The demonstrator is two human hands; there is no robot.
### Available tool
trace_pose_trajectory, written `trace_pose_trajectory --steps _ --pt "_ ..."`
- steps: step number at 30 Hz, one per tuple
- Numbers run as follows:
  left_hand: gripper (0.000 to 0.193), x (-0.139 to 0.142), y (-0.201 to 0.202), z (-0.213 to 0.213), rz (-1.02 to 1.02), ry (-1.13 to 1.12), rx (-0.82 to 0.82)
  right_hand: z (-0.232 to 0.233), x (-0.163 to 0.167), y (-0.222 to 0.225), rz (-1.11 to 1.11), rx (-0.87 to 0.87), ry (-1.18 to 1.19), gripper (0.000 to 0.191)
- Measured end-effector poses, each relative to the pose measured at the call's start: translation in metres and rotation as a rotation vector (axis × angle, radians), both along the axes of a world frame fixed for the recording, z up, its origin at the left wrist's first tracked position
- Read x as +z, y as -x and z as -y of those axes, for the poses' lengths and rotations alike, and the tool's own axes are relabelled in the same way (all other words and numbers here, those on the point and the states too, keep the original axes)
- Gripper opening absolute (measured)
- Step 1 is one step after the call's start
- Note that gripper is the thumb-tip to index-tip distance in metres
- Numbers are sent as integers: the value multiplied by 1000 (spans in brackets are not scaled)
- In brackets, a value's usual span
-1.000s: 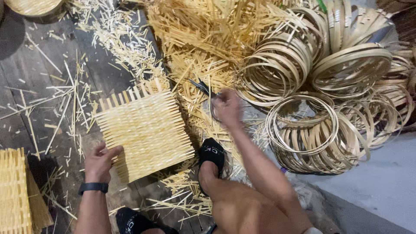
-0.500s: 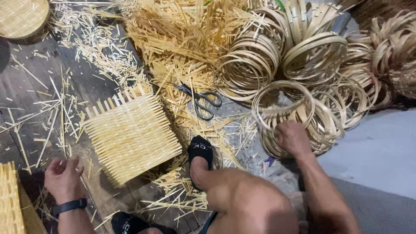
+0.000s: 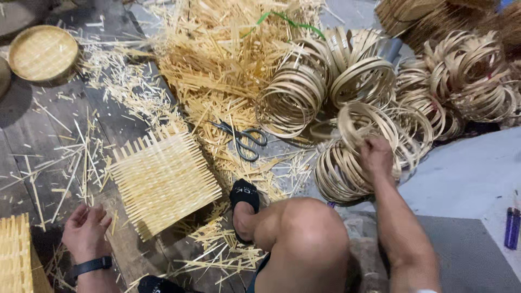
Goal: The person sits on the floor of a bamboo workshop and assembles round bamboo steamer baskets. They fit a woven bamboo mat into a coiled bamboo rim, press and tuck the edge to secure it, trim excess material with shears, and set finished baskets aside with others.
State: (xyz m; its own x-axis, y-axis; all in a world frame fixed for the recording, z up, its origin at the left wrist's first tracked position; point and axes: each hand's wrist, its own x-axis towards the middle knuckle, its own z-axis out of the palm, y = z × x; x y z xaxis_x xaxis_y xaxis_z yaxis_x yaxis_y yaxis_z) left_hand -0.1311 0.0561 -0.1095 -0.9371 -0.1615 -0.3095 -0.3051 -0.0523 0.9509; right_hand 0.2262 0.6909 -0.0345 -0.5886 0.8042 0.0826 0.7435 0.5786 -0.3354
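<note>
My right hand (image 3: 375,157) is closed on a bamboo ring (image 3: 364,127) at the top of the nearest ring stack (image 3: 347,171), fingers curled over its rim. My left hand (image 3: 87,230) lies open and loose on the floor (image 3: 32,135), holding nothing, just beside the near corner of the woven mat (image 3: 163,182).

To do this well, I judge I should pinch one ring only, lift it straight off the stack so the neighbours do not spring loose or tangle, and keep my wrist low so the thin hoop does not bend out of round. The other hand is free to steady the mat.

The mat lies flat in front of my knee (image 3: 304,239), its strip ends sticking out on all sides. Scissors (image 3: 244,140) lie beyond it among loose slivers, near my sandalled foot (image 3: 244,198). More ring stacks (image 3: 461,92) crowd the far right, and a big heap of strips (image 3: 228,59) fills the middle.

I am sitting on a dark, worn plank floor littered with offcuts. A round woven tray (image 3: 42,52) sits at the far left, another woven piece (image 3: 13,255) at the near left edge. To my right the ground is pale, with a grey sheet (image 3: 467,255) and a blue lighter (image 3: 512,228) on it.
</note>
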Motion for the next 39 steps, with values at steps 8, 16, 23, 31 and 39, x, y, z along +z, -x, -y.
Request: trace_pose_trajectory --steps 8,16,23,31,39 --pt "43 13 -2 -3 16 -15 -11 -17 39 11 -233 -232 192 13" --pt "38 104 -20 -88 -161 352 -288 29 121 61 -538 227 -45 11" --pt "44 182 -19 -238 107 -757 -451 166 183 193 -340 1388 -229 9" --pt "25 183 -10 -207 31 -725 -482 209 232 269 -617 1275 -652 39" --pt "55 225 -3 -184 386 -451 -651 256 193 306 -456 1515 -187 14"
